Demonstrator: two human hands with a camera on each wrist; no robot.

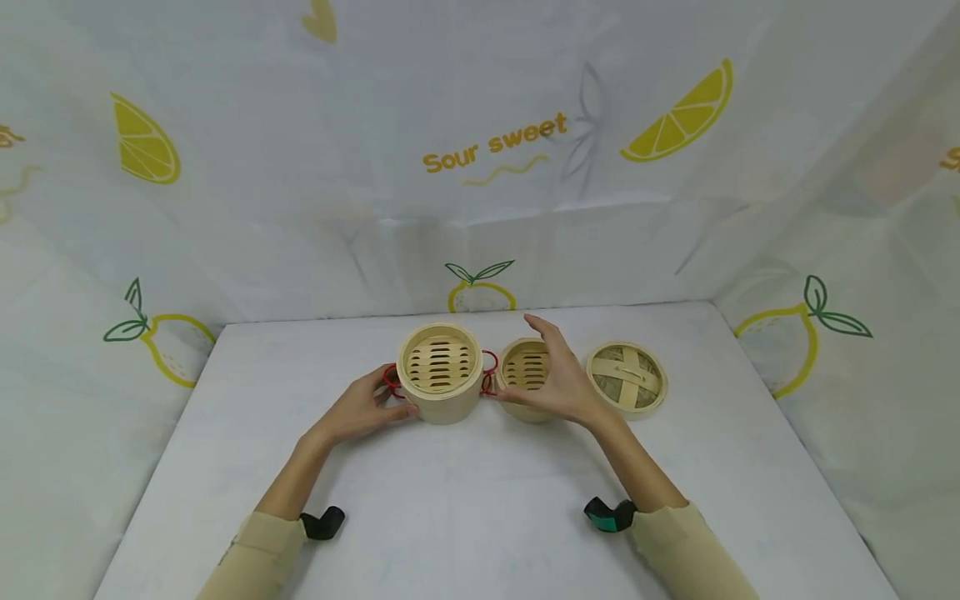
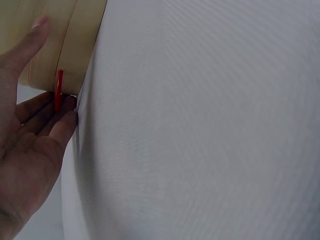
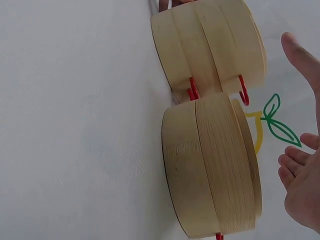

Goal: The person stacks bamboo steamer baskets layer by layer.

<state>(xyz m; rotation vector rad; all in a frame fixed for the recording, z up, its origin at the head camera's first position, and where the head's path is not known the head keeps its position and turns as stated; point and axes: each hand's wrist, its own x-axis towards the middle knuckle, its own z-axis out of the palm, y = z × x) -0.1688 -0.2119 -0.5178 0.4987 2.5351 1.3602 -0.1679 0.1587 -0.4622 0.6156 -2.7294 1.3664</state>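
The tall steamer, left of the shorter steamer, should prove light and stiff, best held round its wall, where the left hand clasps it; the right hand has its fingers apart.

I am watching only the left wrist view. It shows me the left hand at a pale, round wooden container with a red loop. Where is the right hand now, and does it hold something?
Observer: The right hand hovers with spread fingers above a second pale, round bamboo steamer basket, apart from it and holding nothing.
Operator: Thank you. Of the container at the left hand, I see only the side wall. Is its top open, or is it covered?
Observer: It is open: in the head view, a slatted, pale bamboo surface shows inside it.
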